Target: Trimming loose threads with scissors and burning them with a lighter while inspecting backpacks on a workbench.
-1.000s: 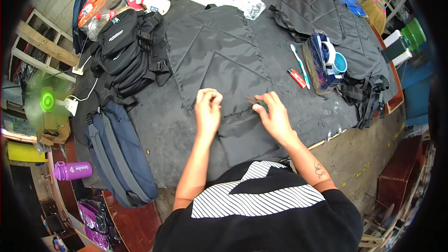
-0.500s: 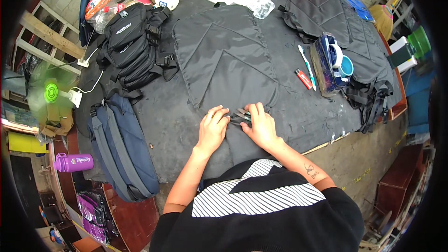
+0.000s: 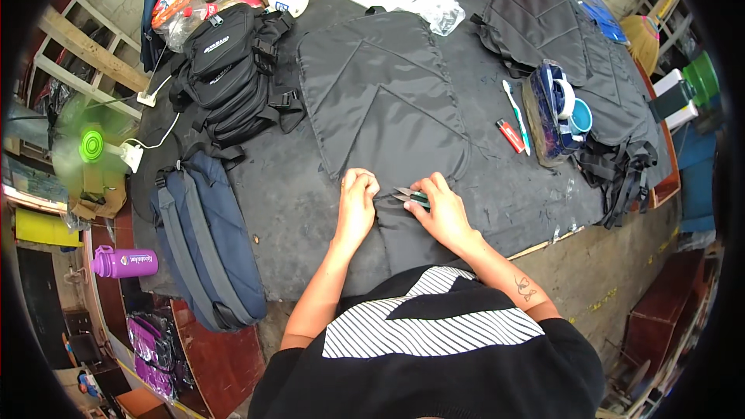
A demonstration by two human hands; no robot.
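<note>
Black-covered tabletop (image 3: 287, 194) filled much of the view. Black fabric panel (image 3: 388, 124) lay flat near its middle, chevron seams pointing away from the person. Left hand (image 3: 358, 200) was at the panel's lower edge, fingers curled together; whether they pinched cloth could not be told. Right hand (image 3: 442, 213), near it, had thumb and fingers clamped on small green-handled snips (image 3: 418, 198), blades directed toward the left hand. Right of panel: red lighter (image 3: 511, 136) and toothbrush (image 3: 518, 118), near a blue-trimmed case (image 3: 547, 112). Left: black bag (image 3: 225, 77), navy backpack (image 3: 206, 240); beyond, purple bottle (image 3: 124, 262).
</note>
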